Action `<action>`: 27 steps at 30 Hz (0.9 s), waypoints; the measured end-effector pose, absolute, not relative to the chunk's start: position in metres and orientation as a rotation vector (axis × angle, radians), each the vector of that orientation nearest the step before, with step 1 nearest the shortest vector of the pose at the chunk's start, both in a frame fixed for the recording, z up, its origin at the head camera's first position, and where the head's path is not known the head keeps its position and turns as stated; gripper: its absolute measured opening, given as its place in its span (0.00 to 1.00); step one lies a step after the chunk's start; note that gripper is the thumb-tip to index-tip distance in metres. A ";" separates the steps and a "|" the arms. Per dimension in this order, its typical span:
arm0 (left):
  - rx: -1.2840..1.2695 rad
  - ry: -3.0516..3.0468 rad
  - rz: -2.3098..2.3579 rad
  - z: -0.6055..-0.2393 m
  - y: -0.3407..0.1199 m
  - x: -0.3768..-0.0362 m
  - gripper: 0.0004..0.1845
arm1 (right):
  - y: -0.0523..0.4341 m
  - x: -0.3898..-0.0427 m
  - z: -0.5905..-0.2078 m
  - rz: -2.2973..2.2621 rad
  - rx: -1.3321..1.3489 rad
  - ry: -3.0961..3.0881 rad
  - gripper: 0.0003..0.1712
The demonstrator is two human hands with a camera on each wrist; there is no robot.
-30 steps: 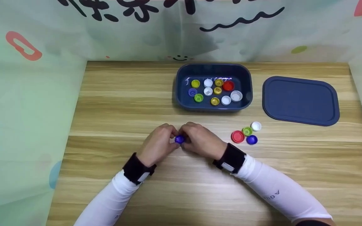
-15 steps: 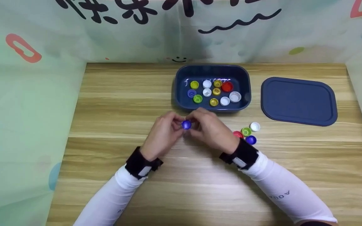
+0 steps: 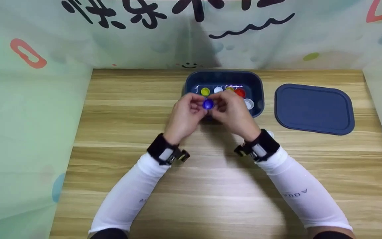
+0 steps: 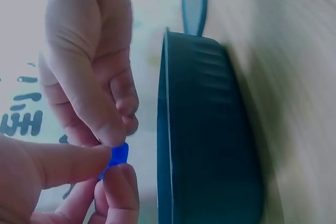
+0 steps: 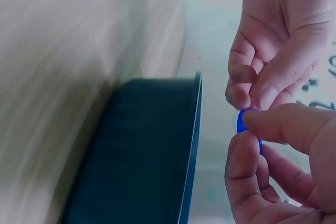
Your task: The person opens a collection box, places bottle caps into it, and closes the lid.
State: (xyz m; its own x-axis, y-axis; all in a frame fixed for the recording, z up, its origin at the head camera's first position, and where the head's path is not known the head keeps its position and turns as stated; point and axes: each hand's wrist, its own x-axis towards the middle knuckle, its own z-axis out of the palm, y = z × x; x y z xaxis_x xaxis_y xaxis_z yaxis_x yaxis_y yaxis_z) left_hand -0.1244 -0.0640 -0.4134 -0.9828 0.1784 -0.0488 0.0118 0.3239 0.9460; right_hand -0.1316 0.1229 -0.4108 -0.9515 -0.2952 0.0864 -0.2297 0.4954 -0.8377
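On the wooden bench point(image 3: 118, 109) I see both hands up over the near edge of the blue tub point(image 3: 259, 96). My left hand point(image 3: 185, 117) and right hand point(image 3: 235, 114) pinch one blue cap point(image 3: 208, 104) between them, equally close, tub right below.

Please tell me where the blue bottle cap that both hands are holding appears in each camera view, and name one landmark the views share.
Head view: blue cap at upper centre, pinched between both hands above the near part of the dark blue tray.
Left wrist view: blue cap at lower left, between fingertips.
Right wrist view: blue cap at right of centre, mostly hidden by fingers.
Shared landmark: the dark blue tray, whose rim stands beside the cap in both wrist views.
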 end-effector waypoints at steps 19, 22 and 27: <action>0.115 2.359 1.759 -0.423 -0.045 -0.160 0.24 | 0.143 -0.166 -0.424 -1.557 -0.293 2.516 0.26; 0.112 2.412 1.713 -0.421 -0.047 -0.159 0.26 | 0.146 -0.163 -0.422 -1.560 -0.288 2.533 0.26; 0.159 2.473 1.707 -0.416 -0.049 -0.152 0.28 | 0.151 -0.154 -0.412 -1.556 -0.307 2.583 0.26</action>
State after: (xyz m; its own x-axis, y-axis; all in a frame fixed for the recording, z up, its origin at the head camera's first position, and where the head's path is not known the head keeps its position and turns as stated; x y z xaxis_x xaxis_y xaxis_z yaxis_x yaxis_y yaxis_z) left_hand -0.1521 -0.0494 -0.4165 -0.9857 0.1614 -0.0486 0.0119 0.3539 0.9352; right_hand -0.1539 0.1506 -0.4123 -0.9735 -0.2284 0.0096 -0.1153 0.4540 -0.8835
